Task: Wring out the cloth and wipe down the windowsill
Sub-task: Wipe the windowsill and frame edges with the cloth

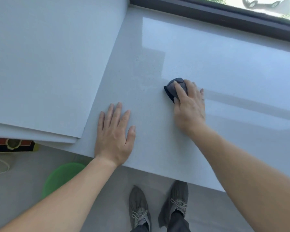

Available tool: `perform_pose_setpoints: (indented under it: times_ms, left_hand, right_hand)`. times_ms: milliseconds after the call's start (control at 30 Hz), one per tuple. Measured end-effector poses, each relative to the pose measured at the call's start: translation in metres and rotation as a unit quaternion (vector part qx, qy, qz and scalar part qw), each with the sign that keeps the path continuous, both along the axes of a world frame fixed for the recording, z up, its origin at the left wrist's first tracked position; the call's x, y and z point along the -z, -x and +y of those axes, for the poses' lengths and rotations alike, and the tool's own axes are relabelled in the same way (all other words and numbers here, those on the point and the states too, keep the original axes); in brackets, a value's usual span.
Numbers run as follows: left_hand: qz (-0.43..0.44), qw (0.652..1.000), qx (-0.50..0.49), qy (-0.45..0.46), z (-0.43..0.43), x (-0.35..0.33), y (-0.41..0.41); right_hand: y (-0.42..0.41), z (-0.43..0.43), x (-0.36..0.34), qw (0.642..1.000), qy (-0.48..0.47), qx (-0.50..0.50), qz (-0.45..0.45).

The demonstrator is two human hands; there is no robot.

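A bunched dark grey cloth [172, 88] lies on the pale glossy windowsill [224, 67], near its middle. My right hand [189, 104] presses down on the cloth, fingers wrapped over its top, so most of the cloth is hidden under the palm. My left hand [115, 133] rests flat on the sill near its front edge, fingers spread, holding nothing. A faint damp streak runs to the right of the cloth.
White boards [40, 64] lie stacked on the sill's left part. The dark window frame [208, 15] runs along the back. On the floor below are a green basin [62, 176], a patterned mat [12, 144] and my two grey shoes [157, 206].
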State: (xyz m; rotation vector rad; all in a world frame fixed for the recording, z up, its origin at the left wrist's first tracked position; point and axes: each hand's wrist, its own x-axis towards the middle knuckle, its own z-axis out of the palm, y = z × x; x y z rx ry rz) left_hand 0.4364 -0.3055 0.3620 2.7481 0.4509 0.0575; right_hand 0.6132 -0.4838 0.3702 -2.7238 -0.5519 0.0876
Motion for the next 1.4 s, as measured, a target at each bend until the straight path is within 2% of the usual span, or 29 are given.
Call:
perform_pose_setpoints:
  times_ms: [67, 200, 267, 333, 433, 500, 633, 700, 767, 800, 933, 1000, 1100, 1167, 1200, 1267, 1333, 1400]
  left_hand:
    - [-0.015, 1.0, -0.003, 0.01, 0.0, 0.0, 0.0]
    - [-0.052, 0.998, -0.017, 0.031, 0.002, 0.001, 0.0]
    - [-0.059, 0.997, -0.019, 0.041, 0.004, 0.001, 0.001]
    - [-0.057, 0.997, -0.016, 0.054, 0.006, 0.0, 0.002]
    - [-0.031, 0.998, -0.009, 0.048, 0.008, -0.002, 0.013]
    - [-0.017, 0.999, -0.007, 0.031, 0.008, -0.004, 0.029]
    - [-0.029, 0.995, -0.007, 0.091, 0.012, -0.009, 0.049]
    - [-0.028, 0.994, -0.02, 0.107, 0.012, -0.011, 0.046]
    - [-0.025, 0.997, -0.025, 0.073, 0.009, -0.01, 0.043]
    - [-0.019, 0.998, -0.03, 0.057, 0.005, -0.01, 0.041]
    - [0.0, 0.996, -0.086, 0.038, -0.013, -0.011, 0.031]
    - [-0.015, 0.995, -0.09, 0.029, -0.02, -0.012, 0.022]
    - [-0.025, 0.997, -0.064, 0.047, -0.031, -0.014, 0.005]
    - [-0.02, 0.997, -0.051, 0.052, -0.038, -0.016, -0.006]
    - [-0.015, 0.997, -0.047, 0.051, -0.042, -0.018, -0.011]
    - [-0.003, 0.998, -0.032, 0.057, -0.053, -0.021, -0.02]
    - [-0.002, 0.998, -0.018, 0.068, -0.066, -0.022, -0.028]
    - [-0.002, 0.997, -0.01, 0.073, -0.077, -0.021, -0.037]
  right_hand:
    - [0.029, 0.013, -0.002, 1.0, -0.011, 0.003, -0.001]
    - [0.122, 0.001, -0.004, 0.979, -0.013, -0.201, -0.01]
    - [0.121, -0.015, -0.001, 0.971, -0.002, -0.237, -0.02]
    - [0.101, -0.024, 0.002, 0.983, 0.012, -0.183, -0.026]
    - [0.08, -0.016, -0.002, 1.0, 0.003, -0.007, 0.005]
    - [0.102, -0.001, -0.006, 1.0, -0.007, 0.016, 0.011]
    - [0.177, 0.01, -0.006, 0.984, -0.002, -0.177, 0.004]
    - [0.177, 0.001, -0.005, 0.973, 0.0, -0.23, 0.005]
    - [0.156, -0.01, -0.004, 0.966, 0.005, -0.256, -0.014]
    - [0.142, -0.015, -0.003, 0.972, 0.006, -0.234, -0.018]
    - [0.108, -0.023, -0.006, 1.0, -0.013, -0.018, 0.015]
    - [0.129, -0.021, -0.006, 0.999, -0.019, -0.046, 0.0]
    - [0.166, -0.04, -0.005, 0.981, -0.014, -0.191, -0.001]
    - [0.151, -0.067, -0.004, 0.977, 0.005, -0.213, -0.004]
    - [0.136, -0.082, -0.003, 0.983, 0.011, -0.18, -0.008]
    - [0.103, -0.11, -0.003, 0.999, 0.007, -0.044, 0.0]
    - [0.088, -0.121, -0.005, 0.997, -0.007, 0.08, 0.014]
    - [0.102, -0.112, -0.006, 0.998, -0.017, 0.065, -0.006]
